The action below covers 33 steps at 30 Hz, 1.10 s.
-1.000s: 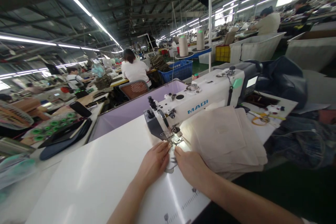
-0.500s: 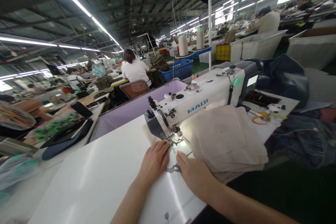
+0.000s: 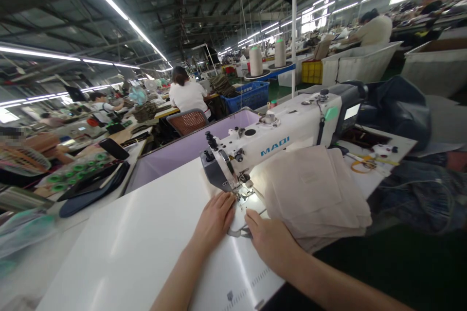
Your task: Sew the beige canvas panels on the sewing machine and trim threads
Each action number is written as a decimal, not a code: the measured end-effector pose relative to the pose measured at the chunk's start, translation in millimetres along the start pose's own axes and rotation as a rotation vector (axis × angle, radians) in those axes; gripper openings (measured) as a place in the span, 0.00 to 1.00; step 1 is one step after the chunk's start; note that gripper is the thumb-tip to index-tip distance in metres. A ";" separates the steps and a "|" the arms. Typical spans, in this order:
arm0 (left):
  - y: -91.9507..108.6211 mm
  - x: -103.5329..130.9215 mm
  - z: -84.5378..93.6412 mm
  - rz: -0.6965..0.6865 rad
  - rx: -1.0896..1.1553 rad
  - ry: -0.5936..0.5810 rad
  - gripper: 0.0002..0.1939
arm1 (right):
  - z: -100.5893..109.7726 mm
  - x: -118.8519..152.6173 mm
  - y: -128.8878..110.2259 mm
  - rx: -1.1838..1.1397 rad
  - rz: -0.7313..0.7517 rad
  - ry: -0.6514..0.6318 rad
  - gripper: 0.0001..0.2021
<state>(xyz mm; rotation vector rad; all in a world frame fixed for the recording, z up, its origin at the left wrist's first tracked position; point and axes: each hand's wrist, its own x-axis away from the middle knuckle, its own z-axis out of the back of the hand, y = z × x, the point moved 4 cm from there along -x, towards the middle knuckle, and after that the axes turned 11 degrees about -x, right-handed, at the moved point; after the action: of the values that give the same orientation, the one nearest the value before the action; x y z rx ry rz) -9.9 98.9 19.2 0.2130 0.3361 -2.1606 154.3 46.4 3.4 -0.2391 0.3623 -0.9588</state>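
In the head view a white sewing machine [image 3: 277,141] stands across the white table, its lamp lighting the needle area [image 3: 246,194]. My left hand [image 3: 215,218] lies palm down to the left of the presser foot, fingers stretched forward with their tips close to it. A narrow bit of beige fabric [image 3: 211,188] shows just beyond those fingers. To the right, my right hand [image 3: 272,240] has its fingers curled, with thumb and forefinger at the edge of the bright metal plate [image 3: 239,221]. What it grips, if anything, is hidden. Beside it lies a stack of beige fabric pieces [image 3: 314,194].
A lilac bin wall [image 3: 164,160] runs behind the table [image 3: 127,243]. Scissors with orange handles [image 3: 363,164] lie right of the stack. Thread cones [image 3: 256,61] stand on a blue holder. A co-worker in white [image 3: 188,95] sits ahead, near a blue crate [image 3: 246,97].
The view has shifted slightly. Less beige fabric shows beyond my left hand than before. Both hands stay in nearly the same place by the presser foot.
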 end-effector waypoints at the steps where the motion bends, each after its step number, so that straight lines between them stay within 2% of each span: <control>1: -1.0 -0.9 0.1 -0.002 0.003 -0.006 0.18 | -0.4 0.1 0.0 -0.001 0.003 -0.001 0.17; 12: -1.2 -0.3 -1.2 0.073 -0.032 -0.036 0.19 | 4.9 -1.6 -1.9 -0.020 -0.038 -0.021 0.12; 16: 0.3 -0.8 5.7 0.151 -0.072 -0.077 0.19 | 6.2 -1.1 -2.0 -0.050 -0.053 -0.037 0.14; 19: 2.0 -0.7 12.9 0.204 -0.023 -0.099 0.17 | 7.4 0.1 -1.1 -0.081 -0.054 -0.039 0.14; 25: 24.4 8.9 14.3 0.175 0.226 -0.150 0.16 | 13.1 4.2 0.0 -0.165 -0.056 -0.057 0.18; 29: 41.2 11.2 11.1 0.211 0.083 -0.181 0.16 | 13.4 5.8 0.8 -0.192 -0.042 -0.063 0.17; 33: 46.3 4.9 9.5 0.226 -0.040 -0.189 0.16 | 13.1 3.3 1.6 -0.175 -0.024 -0.071 0.15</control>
<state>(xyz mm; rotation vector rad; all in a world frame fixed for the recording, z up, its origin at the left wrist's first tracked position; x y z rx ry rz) 25.0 66.7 19.5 0.0211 0.2349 -1.9310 162.6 45.0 14.2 -0.4367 0.3789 -0.9408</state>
